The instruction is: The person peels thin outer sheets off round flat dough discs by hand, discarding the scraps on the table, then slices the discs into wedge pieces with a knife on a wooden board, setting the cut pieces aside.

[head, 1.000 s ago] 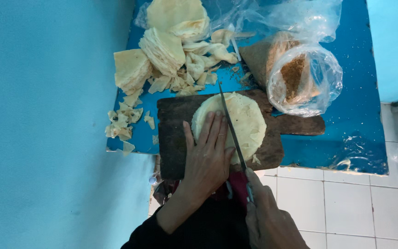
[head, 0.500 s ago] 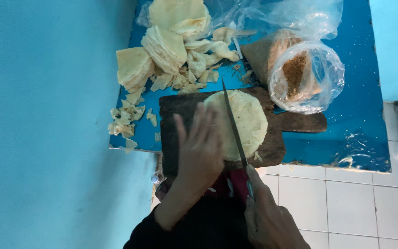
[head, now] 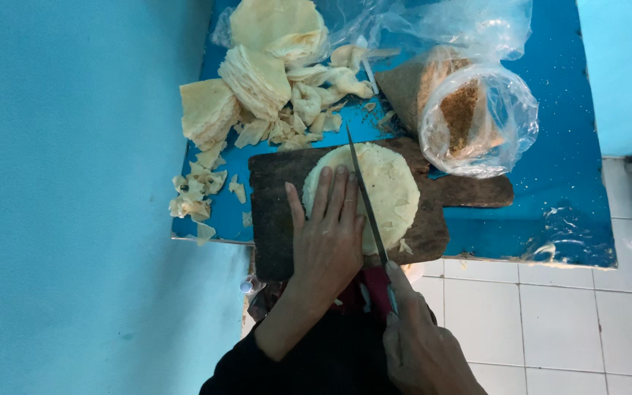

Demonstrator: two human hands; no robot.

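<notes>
The round stack of pale flatbreads [head: 382, 192] sits in the middle of the frame, flat on a dark wooden cutting board [head: 276, 219], and your knife [head: 366, 205] lies right across it. The long blade runs from just below centre up toward the top of the frame, its tip reaching past the far edge of the stack.

Your left hand [head: 327, 241] presses down flat on the left half of the stack, fingers spread and straight, fingertips close beside the blade; it grips nothing, just pins the stack. Your right hand [head: 422, 344], at the bottom of the frame, is wrapped tight around the knife's handle, index finger stretched along the top.

The board's handle points toward the right of the frame. Board and all rest on a blue table [head: 572, 212].

Moving outward: above the board, in the upper middle, lie folded stacks of cut flatbread pieces [head: 257, 77] and loose torn scraps. More small scraps [head: 195, 194] are scattered toward the left edge of the table. Upper right of the board, touching its corner, sits a clear plastic bag [head: 477, 121] with brown crumbly contents. White floor tiles [head: 550, 322] show at lower right, a turquoise wall [head: 67, 197] fills the left.
</notes>
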